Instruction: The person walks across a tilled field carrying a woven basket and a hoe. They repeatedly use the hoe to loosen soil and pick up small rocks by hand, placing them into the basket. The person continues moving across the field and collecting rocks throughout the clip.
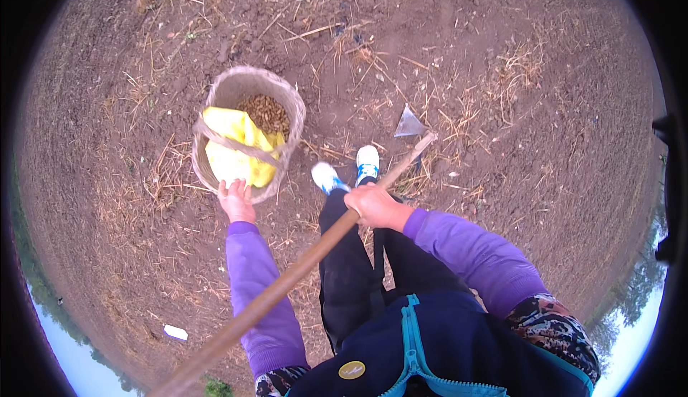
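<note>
My right hand (376,206) is wrapped around the wooden handle (301,265) of a hoe. That handle slants from the lower left up to a triangular metal blade (409,123), which lies near the soil ahead of my feet. On the left stands a woven basket (294,98) with a hoop handle. Inside are what look like unshelled peanuts (264,112) and a bright yellow plastic bag (231,123). My left hand (237,203) is at the basket's near rim, fingers apart beside the bag. Whether the fingertips touch the bag or rim is unclear.
Brown soil (344,74) with scattered dry straw (518,69) spreads all around. My white and blue shoes (367,161) stand between basket and hoe blade. A small white object (176,332) lies at lower left. Trees (639,284) line the field's far edge.
</note>
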`<state>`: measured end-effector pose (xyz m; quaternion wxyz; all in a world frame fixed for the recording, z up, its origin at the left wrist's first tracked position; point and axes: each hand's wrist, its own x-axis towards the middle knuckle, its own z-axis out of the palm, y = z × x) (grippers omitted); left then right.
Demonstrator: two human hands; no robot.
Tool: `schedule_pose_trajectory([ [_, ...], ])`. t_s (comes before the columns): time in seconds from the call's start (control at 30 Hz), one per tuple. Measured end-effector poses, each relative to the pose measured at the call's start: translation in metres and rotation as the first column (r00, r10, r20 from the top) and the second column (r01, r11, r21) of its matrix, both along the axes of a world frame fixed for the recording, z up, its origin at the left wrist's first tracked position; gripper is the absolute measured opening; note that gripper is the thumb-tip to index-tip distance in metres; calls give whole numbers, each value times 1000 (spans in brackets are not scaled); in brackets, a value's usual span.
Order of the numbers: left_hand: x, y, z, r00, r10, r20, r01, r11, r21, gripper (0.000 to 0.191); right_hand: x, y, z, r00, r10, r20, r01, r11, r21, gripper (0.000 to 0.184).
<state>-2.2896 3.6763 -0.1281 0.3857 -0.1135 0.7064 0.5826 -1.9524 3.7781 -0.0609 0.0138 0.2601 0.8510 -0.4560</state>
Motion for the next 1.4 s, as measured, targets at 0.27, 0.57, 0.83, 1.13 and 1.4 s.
schedule_pose_trajectory([
  [0.27,192,-16,120,-252,-851,-461,959,-155,-238,22,-34,-6,-107,986,74,147,-56,991,-124,22],
  [0.57,86,-33,67,-429,-791,435,678,-601,-424,34,-9,-53,-154,998,-59,30,61,995,-76,35],
  [0.83,107,-90,64,-441,-801,405,766,-572,-295,31,91,-79,-282,-403,-388,829,756,-652,63,40],
  [1.13,102,-144,21,-144,-872,467,867,-338,-365,29,37,-18,-258,-89,-715,694,370,-670,-643,16],
  [1.4,109,-188,5,91,-888,451,917,-102,-386,32,-50,-3,-292,-119,-623,774,654,-635,-411,13],
])
